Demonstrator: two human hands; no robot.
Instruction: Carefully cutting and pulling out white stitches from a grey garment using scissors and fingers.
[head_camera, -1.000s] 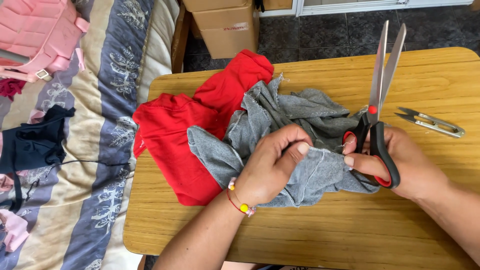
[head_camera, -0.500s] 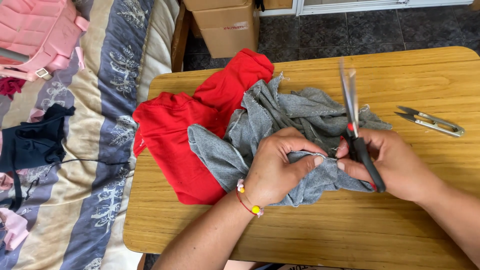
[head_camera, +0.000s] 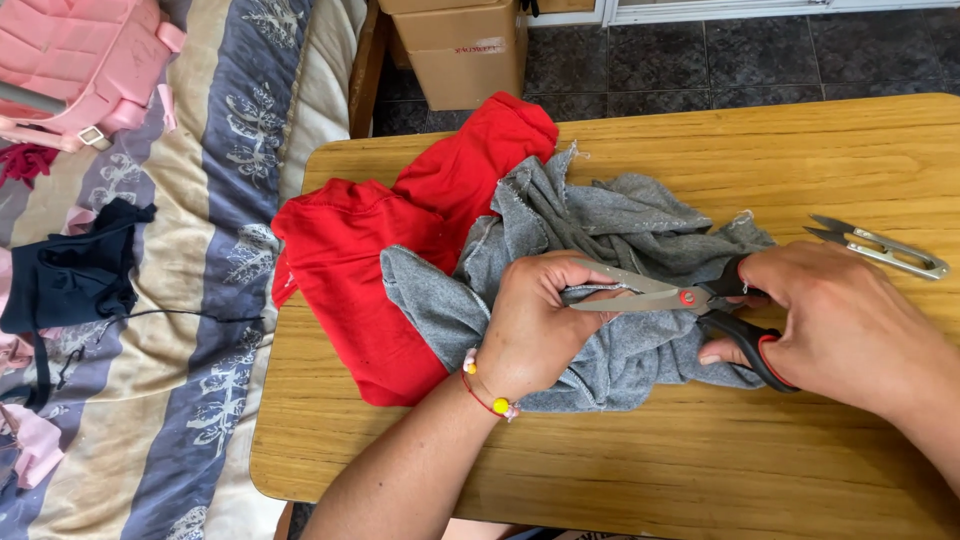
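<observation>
Scissors (head_camera: 690, 300) lie sideways in the right hand (head_camera: 840, 325), fingers closed through the black handles, blades nearly shut, pointing at the left hand (head_camera: 535, 325). That hand is closed on a fold of grey cloth (head_camera: 620, 215) mid-surface, beside red cloth (head_camera: 370, 270). Fingertips so close to the blades risk a nick; bunched layers may snag. Surface (head_camera: 700, 450) lies open toward the near edge; thread snips (head_camera: 885, 248) crowd the right.

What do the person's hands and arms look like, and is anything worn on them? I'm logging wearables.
Both forearms are bare, with no sleeves or gloves in view. The left hand has a thin red cord bracelet with yellow and pale beads at the wrist. The right hand shows no jewellery.
</observation>
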